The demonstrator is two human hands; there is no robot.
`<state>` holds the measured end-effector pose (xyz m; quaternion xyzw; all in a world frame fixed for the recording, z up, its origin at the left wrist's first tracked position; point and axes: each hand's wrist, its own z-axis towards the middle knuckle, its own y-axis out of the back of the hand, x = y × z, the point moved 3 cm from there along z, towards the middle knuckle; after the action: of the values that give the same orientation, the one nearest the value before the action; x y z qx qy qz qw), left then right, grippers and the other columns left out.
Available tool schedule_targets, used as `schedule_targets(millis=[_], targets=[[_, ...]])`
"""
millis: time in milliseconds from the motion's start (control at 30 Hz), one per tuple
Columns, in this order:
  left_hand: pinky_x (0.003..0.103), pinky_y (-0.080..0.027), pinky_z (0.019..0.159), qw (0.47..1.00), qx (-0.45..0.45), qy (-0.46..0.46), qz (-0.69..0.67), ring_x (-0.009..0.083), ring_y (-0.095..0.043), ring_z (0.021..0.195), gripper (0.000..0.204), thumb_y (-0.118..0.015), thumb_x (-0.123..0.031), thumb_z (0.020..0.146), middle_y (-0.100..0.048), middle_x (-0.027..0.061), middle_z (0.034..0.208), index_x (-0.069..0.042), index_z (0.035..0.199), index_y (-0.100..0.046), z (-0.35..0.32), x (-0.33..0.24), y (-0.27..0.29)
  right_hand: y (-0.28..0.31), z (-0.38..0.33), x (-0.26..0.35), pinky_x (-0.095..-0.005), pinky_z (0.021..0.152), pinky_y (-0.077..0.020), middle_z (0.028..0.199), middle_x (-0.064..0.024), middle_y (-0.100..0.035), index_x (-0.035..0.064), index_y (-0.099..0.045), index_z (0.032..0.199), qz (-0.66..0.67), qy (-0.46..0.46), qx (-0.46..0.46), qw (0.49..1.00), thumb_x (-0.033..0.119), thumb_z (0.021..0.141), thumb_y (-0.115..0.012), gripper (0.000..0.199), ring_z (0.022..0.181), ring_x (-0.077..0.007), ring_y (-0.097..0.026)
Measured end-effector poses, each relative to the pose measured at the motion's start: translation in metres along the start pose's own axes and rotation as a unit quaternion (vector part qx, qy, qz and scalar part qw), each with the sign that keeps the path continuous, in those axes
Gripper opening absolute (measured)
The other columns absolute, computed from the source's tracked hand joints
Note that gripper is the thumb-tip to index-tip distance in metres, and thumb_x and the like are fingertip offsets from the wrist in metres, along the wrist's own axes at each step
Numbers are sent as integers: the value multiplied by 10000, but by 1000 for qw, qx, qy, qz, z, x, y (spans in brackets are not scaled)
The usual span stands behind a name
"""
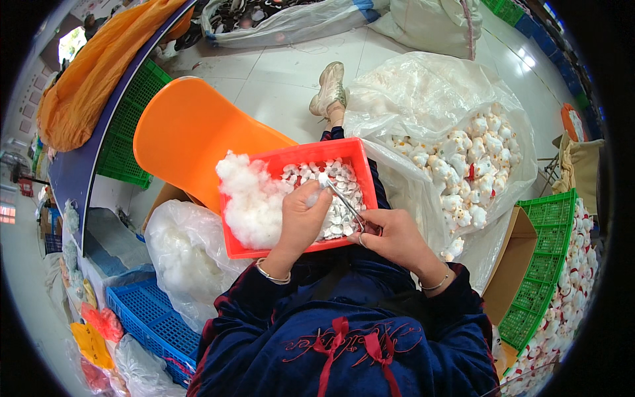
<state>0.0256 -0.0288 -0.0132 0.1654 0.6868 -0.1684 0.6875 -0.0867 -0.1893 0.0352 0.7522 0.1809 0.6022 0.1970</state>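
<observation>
On the person's lap, a red tray (366,173) holds fluffy white stuffing (250,192) at left and small white pieces (344,178) at right. Above it, the right hand (391,239) grips a slim metal tool (344,200) by its near end; the left hand (304,215) pinches a small pale piece (313,198) by the far tip. The stuffing seems feather-light, best plucked in tufts; the tool, stiff and smooth, suits a handle hold.

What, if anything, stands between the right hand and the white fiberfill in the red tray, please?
The left hand does: over the red tray, it lies between the right hand and the white fiberfill.
</observation>
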Motion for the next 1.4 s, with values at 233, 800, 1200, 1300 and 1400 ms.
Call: schedule_targets(millis=[233, 800, 1200, 1300, 1400], targets=[[253, -498, 770, 984, 127, 104, 64, 76, -611, 869, 193, -686, -125, 938, -714, 45, 948, 22, 1059, -714, 11, 2, 16, -5, -2, -12, -401, 582, -480, 697, -142, -645, 25, -717, 953, -20, 0, -59, 998, 258, 776, -796, 304, 638, -319, -642], [230, -511, 753, 984, 48, 146, -96, 94, -653, 810, 191, -698, -130, 943, -731, 64, 896, 10, 1072, -717, 16, 5, 28, 21, -4, -6, -390, 800, -367, 848, -28, -589, 111, -705, 1097, -261, 95, -81, 957, 249, 729, -823, 410, 883, -240, -573], [222, -517, 744, 993, 67, 93, 1, 67, -645, 801, 173, -708, -114, 939, -722, 29, 878, 10, 1058, -727, 13, -1, 34, 19, 0, -17, -438, 818, -433, 917, -68, -662, 99, -690, 1111, -240, 39, 7, 970, 245, 767, -771, 382, 962, -294, -614], [215, -514, 730, 994, 24, 79, 74, 49, -630, 793, 187, -706, -119, 939, -718, 21, 900, 11, 1070, -737, 22, 1, 59, 31, 5, -19, -418, 839, -427, 930, -69, -670, 92, -667, 1164, -253, 12, -27, 967, 215, 752, -812, 454, 947, -300, -611], [201, -499, 721, 990, 1, 65, 128, 38, -612, 797, 197, -700, -127, 942, -707, 13, 893, 12, 1074, -743, 23, 0, 73, 37, 8, -23, -417, 845, -427, 977, -78, -675, 91, -664, 1175, -285, -1, -15, 958, 213, 746, -823, 473, 971, -299, -604]])
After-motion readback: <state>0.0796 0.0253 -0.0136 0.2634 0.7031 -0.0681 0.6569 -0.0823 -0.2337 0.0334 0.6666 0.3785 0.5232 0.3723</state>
